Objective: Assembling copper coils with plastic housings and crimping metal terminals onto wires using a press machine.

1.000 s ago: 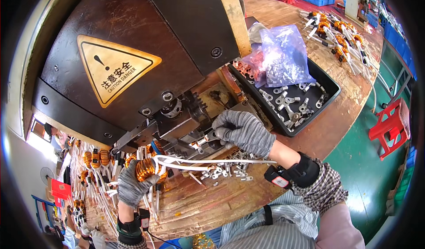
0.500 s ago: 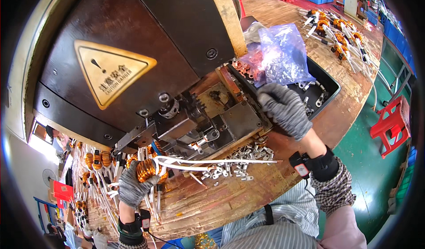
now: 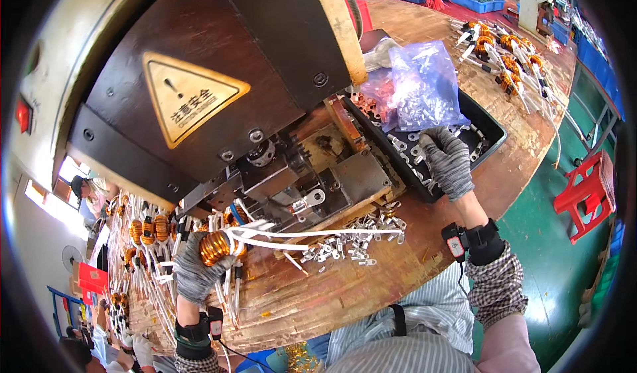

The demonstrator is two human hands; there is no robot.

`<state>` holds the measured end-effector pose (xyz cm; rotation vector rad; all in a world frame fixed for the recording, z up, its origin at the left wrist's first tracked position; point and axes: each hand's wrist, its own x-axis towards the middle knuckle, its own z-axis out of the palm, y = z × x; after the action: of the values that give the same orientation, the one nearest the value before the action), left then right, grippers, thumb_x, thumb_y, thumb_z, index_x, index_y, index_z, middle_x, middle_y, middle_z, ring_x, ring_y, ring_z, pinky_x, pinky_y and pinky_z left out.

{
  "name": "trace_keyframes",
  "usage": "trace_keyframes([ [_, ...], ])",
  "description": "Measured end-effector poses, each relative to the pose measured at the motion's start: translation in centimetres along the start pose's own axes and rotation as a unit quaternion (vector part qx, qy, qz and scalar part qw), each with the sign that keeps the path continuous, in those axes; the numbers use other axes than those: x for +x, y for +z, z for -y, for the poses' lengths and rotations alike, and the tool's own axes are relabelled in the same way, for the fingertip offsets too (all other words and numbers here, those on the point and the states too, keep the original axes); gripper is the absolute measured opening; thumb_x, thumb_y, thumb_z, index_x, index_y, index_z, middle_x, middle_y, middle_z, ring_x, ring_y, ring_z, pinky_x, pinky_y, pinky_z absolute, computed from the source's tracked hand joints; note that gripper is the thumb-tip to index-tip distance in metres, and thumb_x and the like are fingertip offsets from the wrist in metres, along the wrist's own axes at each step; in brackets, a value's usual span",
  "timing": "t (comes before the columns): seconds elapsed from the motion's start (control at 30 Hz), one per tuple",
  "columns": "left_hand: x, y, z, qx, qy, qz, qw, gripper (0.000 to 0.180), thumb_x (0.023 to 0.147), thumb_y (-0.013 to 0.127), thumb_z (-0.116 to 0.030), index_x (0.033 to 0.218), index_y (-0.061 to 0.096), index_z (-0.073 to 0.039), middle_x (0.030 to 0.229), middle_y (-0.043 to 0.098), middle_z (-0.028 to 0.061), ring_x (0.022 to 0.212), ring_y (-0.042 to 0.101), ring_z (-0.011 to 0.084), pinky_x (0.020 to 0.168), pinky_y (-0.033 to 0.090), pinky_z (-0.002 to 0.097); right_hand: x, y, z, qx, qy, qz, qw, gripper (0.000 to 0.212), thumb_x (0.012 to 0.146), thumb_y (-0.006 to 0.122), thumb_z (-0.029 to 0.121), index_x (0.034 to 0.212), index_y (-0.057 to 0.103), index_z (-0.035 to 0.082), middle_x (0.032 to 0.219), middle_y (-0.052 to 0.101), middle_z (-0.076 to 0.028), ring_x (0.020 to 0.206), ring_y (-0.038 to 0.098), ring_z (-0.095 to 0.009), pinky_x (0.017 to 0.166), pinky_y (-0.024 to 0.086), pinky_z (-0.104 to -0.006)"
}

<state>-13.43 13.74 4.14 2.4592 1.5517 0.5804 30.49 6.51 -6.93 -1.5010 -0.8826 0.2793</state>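
Note:
My left hand (image 3: 198,267), in a grey knit glove, is closed round a copper-wound toroidal coil (image 3: 215,248). The coil's white leads (image 3: 292,235) stretch rightward in front of the press. Over the black tray (image 3: 502,136) of metal ring terminals (image 3: 400,145), my gloved right hand (image 3: 449,164) has its fingers drawn together; whatever is between the fingertips is too small to make out. A ring terminal (image 3: 310,201) sits at the tooling of the press (image 3: 265,174). Loose terminals (image 3: 361,237) lie heaped on the table before it.
A clear bag of terminals (image 3: 424,84) rests in the tray. Many coils with leads crowd the left of the table (image 3: 318,307); more coils (image 3: 511,61) lie at the far right. A red stool (image 3: 587,190) stands on the green floor. Other people are at the far left.
My right hand has shifted slightly right over the tray, its fingers drawing together and uncovering terminals. My left hand keeps the coil, whose leads have moved slightly left.

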Motion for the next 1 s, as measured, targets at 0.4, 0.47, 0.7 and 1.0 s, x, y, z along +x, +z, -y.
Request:
trace_keyframes([
  [0.4, -18.0, -9.4, 12.2, -0.194, -0.108, -0.414, 0.883, 0.052, 0.085, 0.06, -0.024, 0.127, 0.042, -0.001, 0.117, 0.053, 0.0157, 0.106, 0.052, 0.0202, 0.083, 0.047, 0.0308, 0.3, 0.7, -0.4, 0.026, -0.061, 0.003, 0.998, 0.013, 0.085, 0.061, 0.012, 0.092, 0.062, 0.002, 0.076, 0.061, 0.0, 0.069, 0.051, -0.007, 0.065, 0.044, -0.0237],
  [0.47, -17.9, -11.6, 11.1, -0.485, -0.139, -0.275, 0.819, 0.047, 0.086, 0.056, -0.041, 0.115, 0.051, -0.005, 0.098, 0.061, 0.0107, 0.081, 0.06, 0.0211, 0.062, 0.052, 0.0311, 0.0, -1.0, -0.5, 0.022, -0.072, -0.033, 0.997, 0.013, 0.086, 0.059, 0.011, 0.095, 0.062, 0.001, 0.08, 0.061, 0.001, 0.071, 0.051, -0.006, 0.066, 0.043, -0.0221],
  [0.7, -16.0, -5.3, 6.3, -0.74, -0.038, -0.289, 0.606, 0.052, 0.088, 0.053, -0.036, 0.126, 0.042, -0.002, 0.124, 0.05, 0.0147, 0.111, 0.05, 0.0305, 0.096, 0.041, 0.0435, -14.4, 3.5, 11.9, 0.06, -0.218, 0.219, 0.949, 0.03, 0.079, 0.068, 0.022, 0.103, 0.06, 0.005, 0.098, 0.061, -0.01, 0.088, 0.058, -0.023, 0.075, 0.047, -0.0328],
  [1.0, -16.1, 1.2, -4.7, -0.824, -0.182, -0.155, 0.513, 0.063, 0.087, 0.048, -0.044, 0.129, 0.038, 0.002, 0.128, 0.041, 0.0239, 0.121, 0.038, 0.036, 0.107, 0.025, 0.0473, -21.9, 10.6, 14.0, -0.258, -0.324, 0.431, 0.802, 0.066, 0.081, 0.058, 0.038, 0.133, 0.034, 0.005, 0.096, 0.061, -0.018, 0.092, 0.06, -0.03, 0.079, 0.047, -0.0466],
])
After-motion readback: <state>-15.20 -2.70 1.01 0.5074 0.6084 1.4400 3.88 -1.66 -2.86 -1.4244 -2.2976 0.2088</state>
